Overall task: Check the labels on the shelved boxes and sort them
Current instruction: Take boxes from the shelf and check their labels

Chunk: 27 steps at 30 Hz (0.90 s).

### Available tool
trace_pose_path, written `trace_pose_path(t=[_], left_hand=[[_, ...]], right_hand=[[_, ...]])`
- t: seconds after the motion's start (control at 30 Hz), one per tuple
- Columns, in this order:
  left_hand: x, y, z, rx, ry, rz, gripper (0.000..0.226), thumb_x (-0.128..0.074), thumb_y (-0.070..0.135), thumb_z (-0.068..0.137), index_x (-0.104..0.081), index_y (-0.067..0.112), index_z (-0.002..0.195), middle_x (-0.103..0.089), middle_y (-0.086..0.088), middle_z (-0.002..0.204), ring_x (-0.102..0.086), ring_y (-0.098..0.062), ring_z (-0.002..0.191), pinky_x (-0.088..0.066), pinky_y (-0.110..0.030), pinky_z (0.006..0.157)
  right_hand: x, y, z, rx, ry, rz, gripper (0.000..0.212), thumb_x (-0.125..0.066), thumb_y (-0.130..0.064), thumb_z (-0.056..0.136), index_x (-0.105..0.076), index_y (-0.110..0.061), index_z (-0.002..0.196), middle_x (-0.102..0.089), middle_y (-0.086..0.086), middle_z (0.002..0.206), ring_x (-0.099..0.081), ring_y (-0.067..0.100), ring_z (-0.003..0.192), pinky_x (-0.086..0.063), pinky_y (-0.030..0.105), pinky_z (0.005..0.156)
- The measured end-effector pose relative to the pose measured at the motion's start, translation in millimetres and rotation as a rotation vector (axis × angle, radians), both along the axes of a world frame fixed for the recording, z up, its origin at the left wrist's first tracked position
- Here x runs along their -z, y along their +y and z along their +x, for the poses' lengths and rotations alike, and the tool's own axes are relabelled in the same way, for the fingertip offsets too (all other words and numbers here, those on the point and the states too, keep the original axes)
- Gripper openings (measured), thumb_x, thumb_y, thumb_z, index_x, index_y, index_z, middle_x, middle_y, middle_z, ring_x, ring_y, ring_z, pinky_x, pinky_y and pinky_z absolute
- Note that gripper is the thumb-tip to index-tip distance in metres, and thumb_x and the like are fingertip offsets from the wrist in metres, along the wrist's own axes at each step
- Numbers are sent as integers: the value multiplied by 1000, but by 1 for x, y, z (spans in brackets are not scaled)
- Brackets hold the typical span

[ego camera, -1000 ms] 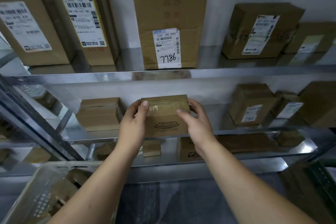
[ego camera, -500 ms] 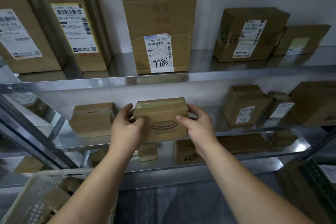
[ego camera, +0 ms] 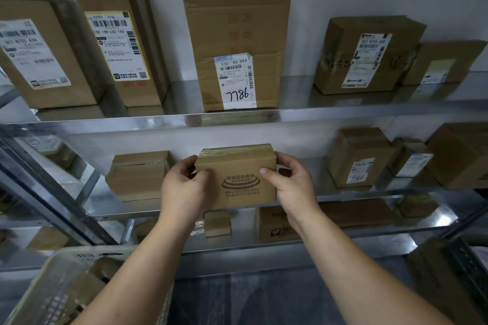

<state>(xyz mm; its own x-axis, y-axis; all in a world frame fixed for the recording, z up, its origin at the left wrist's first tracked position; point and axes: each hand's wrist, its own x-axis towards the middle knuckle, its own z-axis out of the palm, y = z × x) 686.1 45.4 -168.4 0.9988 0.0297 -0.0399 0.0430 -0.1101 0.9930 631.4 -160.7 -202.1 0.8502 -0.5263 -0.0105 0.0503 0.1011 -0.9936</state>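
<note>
Shiny metal shelf rack, several tiers. Tall brown cardboard carton marked 7786 stands on the upper tier. Small brown taped cardboard box is held before the middle tier, printed face out, no label showing. Left hand and right hand grip its ends, fingers curled behind, thumbs in front. Likely light and stiff; tape slick, so hold the ends. Since a second ago it is tipped more upright, the left thumb lower.

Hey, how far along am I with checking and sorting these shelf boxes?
Done: some cartons lie in the basket, and the tall box and a squat box carry handwritten 7786. In hand: left hand and right hand grip the small box before the middle shelf, logo facing you, no label showing. Left: probably most shelved boxes.
</note>
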Motion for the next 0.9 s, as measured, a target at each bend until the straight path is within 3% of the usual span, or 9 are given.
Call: trace_pose_path(t=[0.13, 0.2, 0.3, 0.47, 0.63, 0.73, 0.83, 0.9], left_hand=[[2, -1, -1, 0, 31, -19, 45, -64, 6, 103, -62, 12, 148, -74, 4, 121, -67, 0, 103, -49, -12, 75], [2, -3, -1, -10, 48, -33, 42, -62, 4, 104, -63, 12, 145, -73, 9, 113, -67, 2, 98, -49, -6, 69], [1, -5, -2, -10, 55, -53, 39, -61, 3, 105, -63, 13, 143, -71, 14, 106, -65, 4, 94, -49, -2, 63], [-1, -6, -3, -14, 55, -65, 40, -62, 5, 105, -63, 10, 145, -70, 13, 107, -65, 4, 95, -49, -3, 64], [-5, -3, -5, -1, 44, -92, 32, -66, 9, 104, -68, 16, 135, -76, 6, 116, -70, -7, 107, -53, -21, 83], [-8, -2, -7, 18, 55, -109, 45, -73, 22, 102, -64, 17, 146, -73, 0, 132, -69, -14, 118, -55, -37, 104], [-12, 0, -9, 49, 37, -96, 52, -74, 35, 101, -63, 19, 149, -72, 1, 134, -69, -15, 120, -54, -38, 105], [-13, 2, -11, 64, 19, -100, 52, -72, 44, 100, -66, 20, 146, -74, 4, 131, -70, -15, 120, -54, -35, 99]], right_hand=[[-3, -3, -7, -43, -10, -11, 54, -92, -25, 87, -65, -40, 131, -60, -10, 148, -49, 13, 141, -50, 28, 97], [-5, -4, -10, -96, -27, 8, 56, -90, -20, 89, -62, -41, 133, -58, -10, 149, -49, 13, 139, -48, 24, 92], [-6, -4, -10, -150, -44, 68, 62, -89, -13, 89, -60, -36, 137, -65, -1, 143, -65, 20, 130, -61, 28, 87], [-6, -4, -11, -175, -41, 63, 62, -87, -11, 91, -57, -38, 138, -70, 6, 137, -72, 22, 121, -62, 26, 84], [-6, -6, -13, -174, -3, 66, 53, -84, -26, 96, -57, -44, 138, -74, 3, 132, -74, 22, 118, -62, 34, 88], [-9, -8, -12, -149, 46, 106, 44, -79, -34, 99, -59, -44, 137, -81, -2, 120, -76, 23, 115, -58, 37, 93], [-10, -14, -10, -141, 83, 149, 36, -75, -38, 101, -61, -43, 135, -82, -4, 116, -75, 25, 117, -55, 48, 106], [-9, -18, -9, -157, 104, 217, 35, -72, -39, 103, -62, -41, 136, -82, -1, 119, -74, 30, 119, -57, 53, 106]])
